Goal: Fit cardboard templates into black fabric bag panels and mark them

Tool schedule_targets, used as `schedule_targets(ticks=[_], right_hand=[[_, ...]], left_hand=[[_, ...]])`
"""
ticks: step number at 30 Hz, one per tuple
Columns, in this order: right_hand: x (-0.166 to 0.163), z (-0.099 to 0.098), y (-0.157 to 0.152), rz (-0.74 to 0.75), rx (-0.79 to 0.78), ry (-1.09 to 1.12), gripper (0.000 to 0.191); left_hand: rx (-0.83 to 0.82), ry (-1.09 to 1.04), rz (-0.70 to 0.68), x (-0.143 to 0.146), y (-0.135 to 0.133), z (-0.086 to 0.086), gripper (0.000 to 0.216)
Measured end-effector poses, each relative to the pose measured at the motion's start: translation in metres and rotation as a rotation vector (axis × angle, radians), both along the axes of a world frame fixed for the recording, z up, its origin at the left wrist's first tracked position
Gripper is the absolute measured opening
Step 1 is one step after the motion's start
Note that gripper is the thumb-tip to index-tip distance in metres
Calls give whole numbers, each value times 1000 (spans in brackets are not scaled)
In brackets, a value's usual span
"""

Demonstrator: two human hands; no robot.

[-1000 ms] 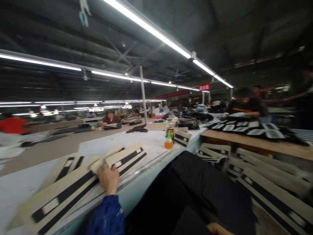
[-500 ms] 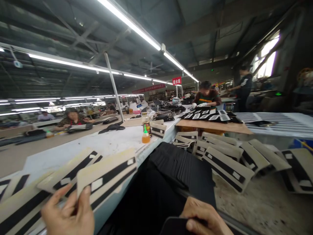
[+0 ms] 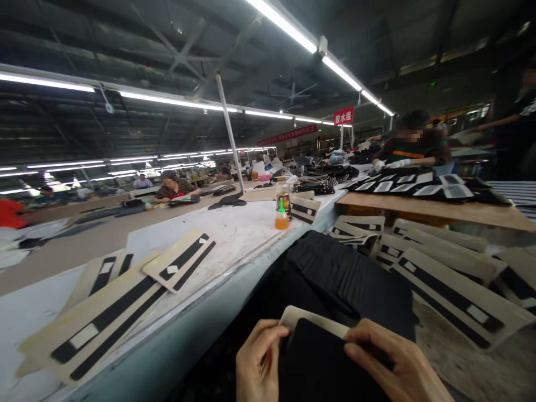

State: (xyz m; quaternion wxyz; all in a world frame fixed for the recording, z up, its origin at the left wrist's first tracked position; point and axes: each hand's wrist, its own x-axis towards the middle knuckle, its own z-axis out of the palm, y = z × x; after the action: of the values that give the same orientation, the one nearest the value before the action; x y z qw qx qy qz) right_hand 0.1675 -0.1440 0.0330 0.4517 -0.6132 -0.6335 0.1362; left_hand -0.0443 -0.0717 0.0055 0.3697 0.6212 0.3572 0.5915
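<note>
At the bottom centre, my left hand (image 3: 260,357) pinches the left edge of a cream panel (image 3: 312,317) with rounded corners. A black panel (image 3: 320,357) lies over it, so only the cream top edge shows. My right hand (image 3: 387,357) grips the right side of both panels between thumb and fingers. Just beyond my hands, a fanned stack of black fabric pieces (image 3: 352,279) slopes away. To my left on the table, cream panels with black strips and small white patches (image 3: 113,312) overlap one another.
More striped cream panels (image 3: 452,298) lie low on the right. A squeeze bottle of orange liquid (image 3: 281,218) with a green tip stands beside a jar (image 3: 285,195) on the white-covered table (image 3: 234,240). A co-worker in white gloves (image 3: 412,148) works at a board of black pieces (image 3: 402,190).
My left hand has brought a cream panel from the left table to my right hand, where it now lies under the black panel. The view has turned left.
</note>
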Motion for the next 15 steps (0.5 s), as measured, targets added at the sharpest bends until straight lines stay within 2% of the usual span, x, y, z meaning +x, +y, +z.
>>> schedule_targets(ticks=[7,12,15], right_hand=[[-18,-21,11,-5,-49,51,27],[-28,-29,16,59,-46,129,19],[-28,-30,13,68,51,147,22]], left_hand=[[-186,92,-75,-9,-3,1,34],[-237,95,25,-9,-7,12,23],[-193,48,113,-11,-13,23,18]])
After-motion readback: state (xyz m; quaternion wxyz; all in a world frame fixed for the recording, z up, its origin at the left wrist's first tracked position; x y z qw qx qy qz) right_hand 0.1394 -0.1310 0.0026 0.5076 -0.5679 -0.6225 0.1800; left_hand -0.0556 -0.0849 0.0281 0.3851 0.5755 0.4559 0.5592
